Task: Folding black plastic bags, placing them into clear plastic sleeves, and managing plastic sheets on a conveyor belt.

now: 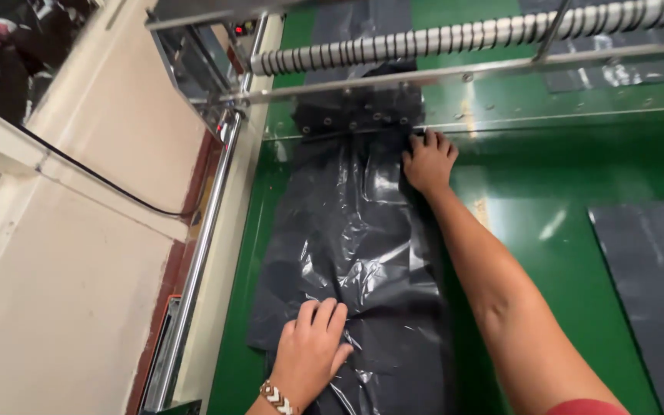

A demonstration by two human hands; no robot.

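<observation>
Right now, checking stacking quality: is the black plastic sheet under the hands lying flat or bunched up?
Mostly spread flat: black plastic sheet lies stretched along the green table, wrinkled, pressed by left hand and right hand.

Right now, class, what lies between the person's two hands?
Head view: crinkled black plastic sheet spans from left hand to right hand.

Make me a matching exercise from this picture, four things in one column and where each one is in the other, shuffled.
Column one:
1. left hand
2. right hand
3. striped roller
4. black cable

Column two:
A. across the cream wall at left
B. flat on the near part of the black plastic sheet
C. along the top, above the green table
D. at the sheet's far edge

Pairs: 1-B, 2-D, 3-C, 4-A
</observation>
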